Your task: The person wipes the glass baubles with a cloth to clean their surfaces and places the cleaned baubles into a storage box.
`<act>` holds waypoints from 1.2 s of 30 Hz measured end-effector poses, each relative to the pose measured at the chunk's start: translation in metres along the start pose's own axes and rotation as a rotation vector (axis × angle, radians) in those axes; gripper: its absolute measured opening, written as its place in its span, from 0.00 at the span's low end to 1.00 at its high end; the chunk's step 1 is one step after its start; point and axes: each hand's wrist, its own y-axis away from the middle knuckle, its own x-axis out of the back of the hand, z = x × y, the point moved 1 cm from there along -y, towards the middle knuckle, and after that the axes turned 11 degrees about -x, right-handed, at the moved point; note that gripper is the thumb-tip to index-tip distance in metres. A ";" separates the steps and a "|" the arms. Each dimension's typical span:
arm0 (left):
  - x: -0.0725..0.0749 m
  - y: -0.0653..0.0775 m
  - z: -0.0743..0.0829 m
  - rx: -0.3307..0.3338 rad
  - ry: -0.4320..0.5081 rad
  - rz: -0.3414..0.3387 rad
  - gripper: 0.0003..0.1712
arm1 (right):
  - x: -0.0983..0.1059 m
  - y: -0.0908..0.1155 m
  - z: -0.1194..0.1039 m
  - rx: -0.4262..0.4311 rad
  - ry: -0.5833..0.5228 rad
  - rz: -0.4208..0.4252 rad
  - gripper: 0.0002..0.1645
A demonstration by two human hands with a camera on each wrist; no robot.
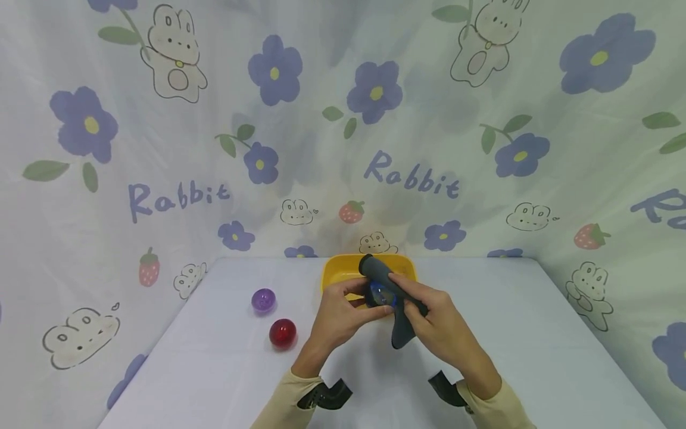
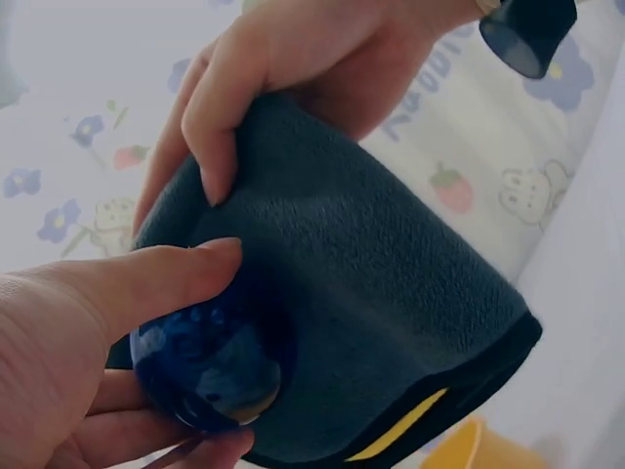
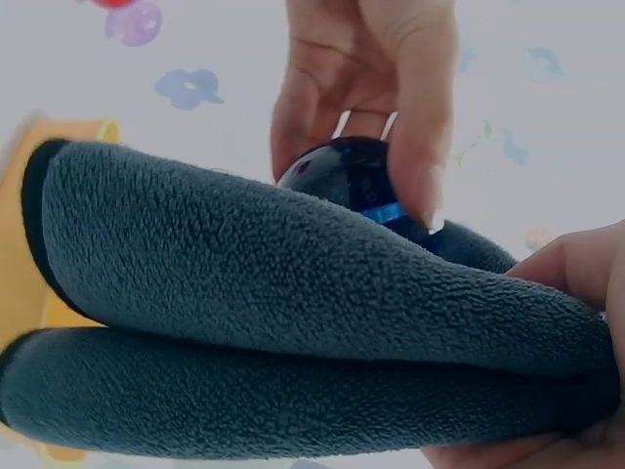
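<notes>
A glossy blue ball (image 2: 215, 366) sits in the left hand (image 1: 339, 314), thumb and fingers curled around it, against a folded grey-blue cloth (image 2: 361, 254). The right hand (image 1: 440, 322) pinches the cloth between thumb and fingers. Both hands are raised above a white bench (image 1: 509, 345), partly covering a yellow container (image 1: 339, 263) in the head view. To its left on the bench rest a purple ball (image 1: 264, 301) and, nearer the person, a red ball (image 1: 283, 334). Behind hangs a pale curtain (image 1: 316, 137) printed with rabbits, strawberries and purple flowers.
</notes>
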 end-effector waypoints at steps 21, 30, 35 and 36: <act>0.000 0.005 0.007 -0.042 -0.054 -0.020 0.34 | 0.004 -0.010 0.023 -0.081 -0.128 -0.177 0.30; 0.002 0.005 0.006 -0.057 -0.019 -0.011 0.34 | 0.005 -0.013 0.029 -0.143 -0.257 -0.236 0.30; 0.001 0.003 0.005 -0.045 -0.003 0.008 0.34 | 0.006 -0.015 0.030 -0.171 -0.264 -0.217 0.30; 0.001 0.003 0.005 -0.043 0.000 0.010 0.34 | 0.006 -0.015 0.030 -0.177 -0.265 -0.215 0.30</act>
